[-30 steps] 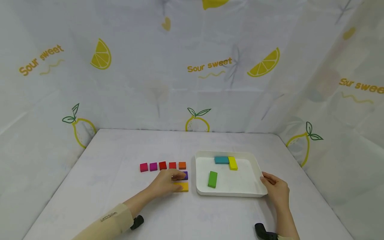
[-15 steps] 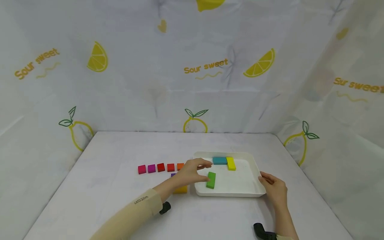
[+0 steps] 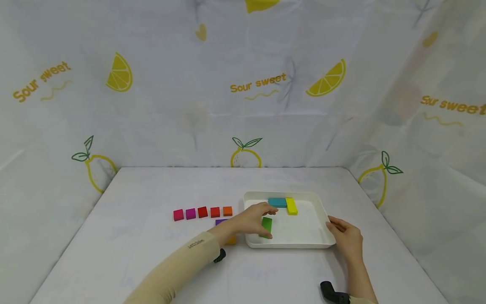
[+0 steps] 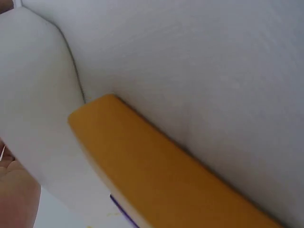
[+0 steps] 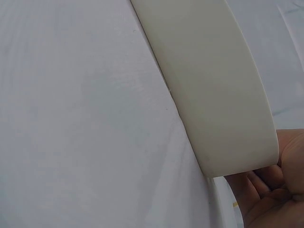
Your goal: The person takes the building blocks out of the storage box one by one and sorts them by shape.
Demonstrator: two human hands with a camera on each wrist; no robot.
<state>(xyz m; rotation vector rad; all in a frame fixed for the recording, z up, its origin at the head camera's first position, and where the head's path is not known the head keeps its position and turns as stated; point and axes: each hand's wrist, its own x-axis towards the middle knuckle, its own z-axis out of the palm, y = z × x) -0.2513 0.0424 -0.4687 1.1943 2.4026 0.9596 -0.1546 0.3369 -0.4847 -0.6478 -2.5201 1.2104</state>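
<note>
My left hand (image 3: 251, 219) reaches over the left wall of the white tray (image 3: 307, 230), thumb and fingers spread apart around a green block (image 3: 267, 226) lying inside. The thumb is at the block's near end and the fingers are past its far end. A teal block (image 3: 277, 202) and a yellow block (image 3: 291, 206) touch in an L at the tray's back. With thumb and fingers, my right hand (image 3: 348, 241) holds the tray's right wall. In the right wrist view, the fingers meet the tray's corner (image 5: 237, 156).
Left of the tray, several small cubes stand in a row, from a pink cube (image 3: 178, 215) to an orange cube (image 3: 227, 211). Below them lie a purple block (image 3: 220, 221) and an amber block (image 4: 152, 161), both partly hidden by the left arm in the head view.
My left hand has moved right from the purple and amber blocks to the green block inside the tray. The right hand stays at the tray's wall.
</note>
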